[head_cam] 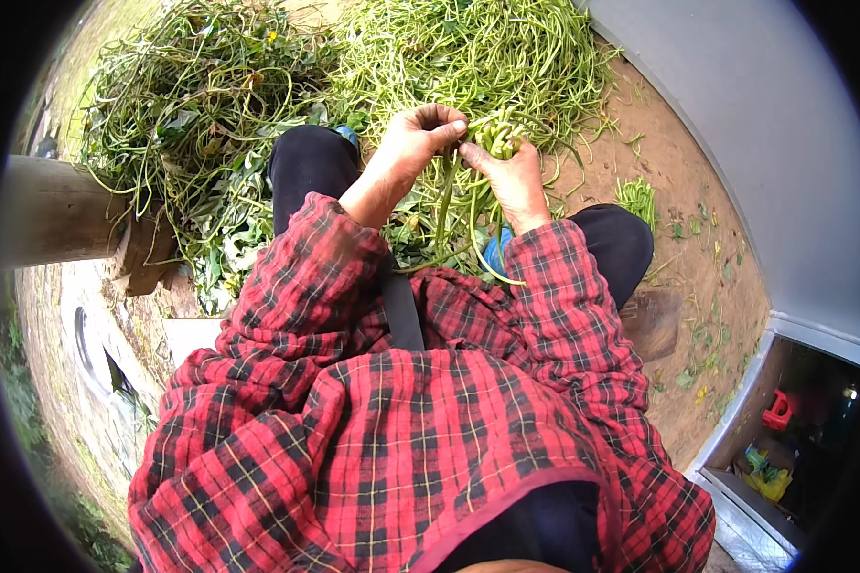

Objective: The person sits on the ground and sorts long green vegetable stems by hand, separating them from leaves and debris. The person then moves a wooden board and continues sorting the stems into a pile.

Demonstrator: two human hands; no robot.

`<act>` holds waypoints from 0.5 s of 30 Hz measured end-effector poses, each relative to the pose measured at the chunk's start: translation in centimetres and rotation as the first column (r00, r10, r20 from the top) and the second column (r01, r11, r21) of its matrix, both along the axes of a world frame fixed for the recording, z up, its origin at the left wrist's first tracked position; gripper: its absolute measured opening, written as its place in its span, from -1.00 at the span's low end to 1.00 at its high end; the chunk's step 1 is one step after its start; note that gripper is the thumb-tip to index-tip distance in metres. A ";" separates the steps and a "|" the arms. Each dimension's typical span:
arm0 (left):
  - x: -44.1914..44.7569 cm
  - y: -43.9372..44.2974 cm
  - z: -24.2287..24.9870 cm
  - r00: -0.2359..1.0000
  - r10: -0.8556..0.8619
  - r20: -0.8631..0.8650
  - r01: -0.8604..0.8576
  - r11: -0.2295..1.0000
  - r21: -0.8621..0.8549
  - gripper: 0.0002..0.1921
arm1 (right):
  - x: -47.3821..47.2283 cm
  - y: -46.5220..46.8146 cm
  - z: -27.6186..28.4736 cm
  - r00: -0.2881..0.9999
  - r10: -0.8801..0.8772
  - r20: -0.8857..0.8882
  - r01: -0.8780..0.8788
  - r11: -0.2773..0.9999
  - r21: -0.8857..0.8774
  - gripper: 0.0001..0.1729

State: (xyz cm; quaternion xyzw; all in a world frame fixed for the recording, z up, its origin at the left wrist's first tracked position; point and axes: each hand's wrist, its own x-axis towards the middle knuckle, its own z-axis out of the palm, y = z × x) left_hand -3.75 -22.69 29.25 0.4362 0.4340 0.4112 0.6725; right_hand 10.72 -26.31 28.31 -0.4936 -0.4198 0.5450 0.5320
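Note:
A bundle of green leaf stems (500, 135) is gripped in my right hand (517, 179), cut ends upward and long stems hanging below. My left hand (419, 147) is just left of it, thumb and forefinger pinched on a thin green stem close to my right thumb. Beyond both hands lies a large heap of light green stripped stems (473, 57). Left of that heap is a darker tangle of leafy vines (193, 93), with loose leaves (236, 243) reaching down beside my left knee.
A small bunch of green stems (636, 198) lies on the brown ground by my right knee. A wooden post (57, 211) juts in at left. On the right stand a grey panel (745, 107) and a doorway with a metal sill (749, 533). Scattered leaf bits dot the ground.

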 end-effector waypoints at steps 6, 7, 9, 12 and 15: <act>-0.4 -0.2 0.5 0.998 -0.029 -0.056 0.029 1.000 0.005 -0.90 | 1.2 0.6 -0.2 0.494 -0.230 0.839 0.061 0.971 0.231 -0.67; -0.5 0.0 0.7 0.999 -0.032 -0.033 0.030 0.999 -0.034 -0.91 | 2.5 1.0 -1.2 0.404 -0.292 0.867 0.057 0.954 0.295 -0.73; -0.8 0.7 0.3 0.989 0.038 0.142 -0.020 0.992 -0.124 -0.89 | 4.7 0.4 -2.0 0.673 -0.248 0.697 0.176 0.969 0.175 -0.78; -2.1 2.0 -0.7 0.931 0.123 0.345 -0.039 0.970 -0.238 -0.84 | 4.2 0.4 -2.4 0.982 -0.106 0.158 0.101 0.994 0.039 -0.88; -2.6 2.2 -1.1 0.888 0.124 0.443 -0.009 0.967 -0.254 -0.80 | 3.9 -0.4 -0.6 0.989 -0.101 0.107 0.096 0.994 0.048 -0.89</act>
